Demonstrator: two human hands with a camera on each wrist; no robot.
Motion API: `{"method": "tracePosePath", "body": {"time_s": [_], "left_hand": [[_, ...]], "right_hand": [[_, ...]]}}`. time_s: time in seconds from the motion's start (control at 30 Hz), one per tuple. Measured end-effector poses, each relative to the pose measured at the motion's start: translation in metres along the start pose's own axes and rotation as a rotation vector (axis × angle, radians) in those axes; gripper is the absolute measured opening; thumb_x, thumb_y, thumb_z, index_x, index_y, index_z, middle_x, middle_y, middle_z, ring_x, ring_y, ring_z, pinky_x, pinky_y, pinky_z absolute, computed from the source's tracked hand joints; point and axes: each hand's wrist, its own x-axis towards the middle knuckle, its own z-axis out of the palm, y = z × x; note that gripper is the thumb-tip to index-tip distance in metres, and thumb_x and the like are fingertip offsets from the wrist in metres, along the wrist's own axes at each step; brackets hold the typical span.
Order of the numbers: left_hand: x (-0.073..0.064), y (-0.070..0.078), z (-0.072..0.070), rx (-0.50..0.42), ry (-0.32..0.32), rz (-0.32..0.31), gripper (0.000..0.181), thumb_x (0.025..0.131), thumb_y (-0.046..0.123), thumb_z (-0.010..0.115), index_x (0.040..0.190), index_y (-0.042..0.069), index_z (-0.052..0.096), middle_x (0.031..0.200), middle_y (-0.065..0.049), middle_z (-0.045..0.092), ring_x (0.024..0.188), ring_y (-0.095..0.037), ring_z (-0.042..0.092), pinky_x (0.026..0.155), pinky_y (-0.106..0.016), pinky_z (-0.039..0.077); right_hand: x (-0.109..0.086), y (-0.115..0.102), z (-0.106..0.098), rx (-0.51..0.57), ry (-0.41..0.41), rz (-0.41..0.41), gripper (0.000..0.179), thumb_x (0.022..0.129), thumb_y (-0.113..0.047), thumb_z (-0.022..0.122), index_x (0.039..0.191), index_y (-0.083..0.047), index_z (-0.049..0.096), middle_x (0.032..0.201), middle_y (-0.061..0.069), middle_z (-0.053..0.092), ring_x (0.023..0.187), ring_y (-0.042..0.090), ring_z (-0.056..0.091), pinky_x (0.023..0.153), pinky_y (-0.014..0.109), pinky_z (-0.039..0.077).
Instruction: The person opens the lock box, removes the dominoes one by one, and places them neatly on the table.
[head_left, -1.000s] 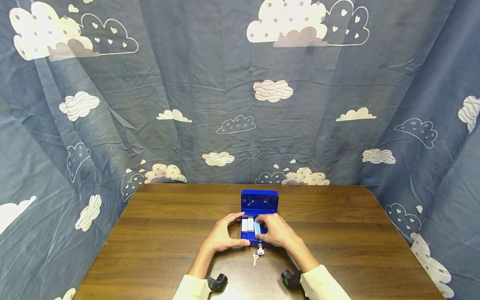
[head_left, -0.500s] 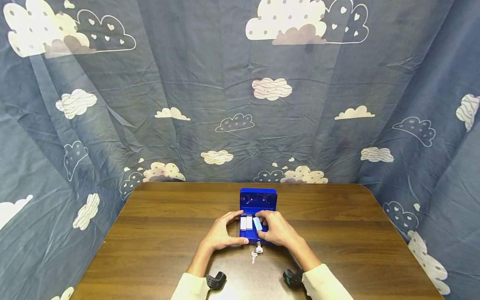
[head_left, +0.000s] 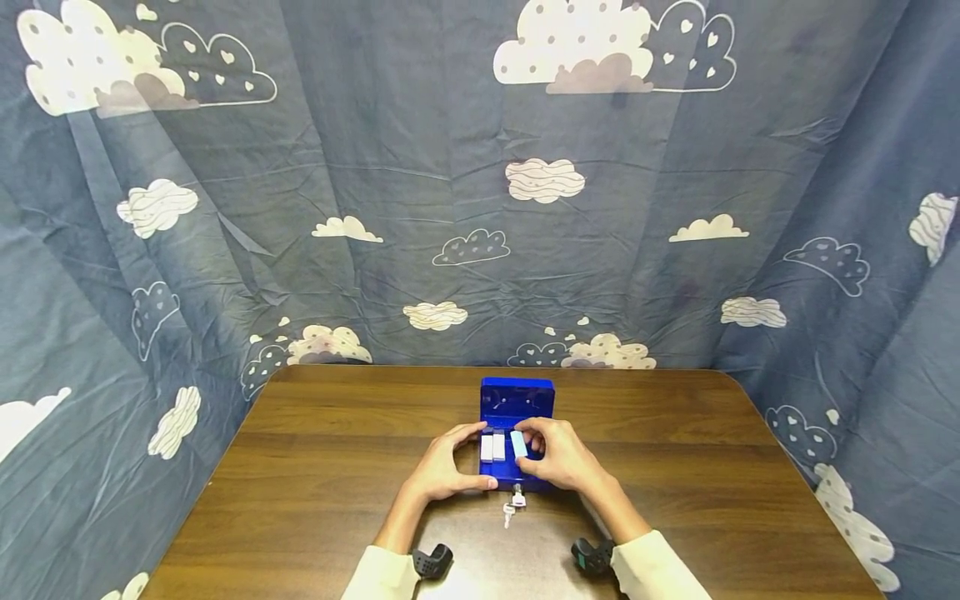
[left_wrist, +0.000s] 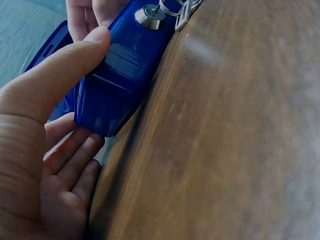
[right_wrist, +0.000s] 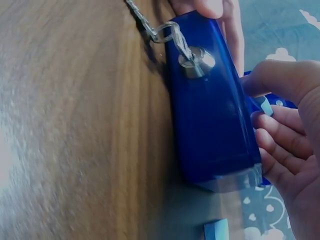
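A small blue metal cash box stands on the table with its lid raised at the back. My left hand holds its left side, thumb at the front edge and fingertips at the rear corner. Between thumb and fingers, my right hand pinches a light blue rectangular block over the box's right half. A white block and a second white block, both dark at the far end, lie side by side in the left half. My right fingers partly cover the box's right side.
A key sits in the front lock, and a second key hangs from its ring over the wooden table. In the right wrist view, a light blue piece shows beyond the box. A cloud-patterned curtain hangs behind the table.
My right hand has shifted slightly right with the light blue block, away from the white blocks. The block tilted on the way and now leans less. My left hand stays on the box.
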Motion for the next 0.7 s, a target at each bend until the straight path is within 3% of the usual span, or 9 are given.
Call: {"method": "tracePosePath", "body": {"time_s": [0.27,0.7], "left_hand": [[0.0,0.001,-0.002,0.009,0.001,0.002,0.095,0.069,0.041,0.095,0.15,0.013,0.053,0.143,-0.008,0.063,0.129,-0.024,0.061,0.111,-0.046,0.049],[-0.001,0.004,0.0,0.01,0.001,-0.002,0.095,0.069,0.042,0.095,0.149,0.012,0.053,0.143,-0.01,0.063,0.13,-0.025,0.061,0.112,-0.049,0.048]], "right_hand": [[-0.003,0.002,-0.008,0.128,0.021,0.068,0.039,0.074,-0.015,0.089,0.108,-0.005,0.074,0.082,0.002,0.067,0.067,0.016,0.06,0.057,0.018,0.048],[-0.009,0.011,-0.012,0.197,0.036,0.091,0.038,0.073,-0.014,0.09,0.106,-0.006,0.074,0.08,0.004,0.067,0.066,0.017,0.062,0.058,0.019,0.052]]}}
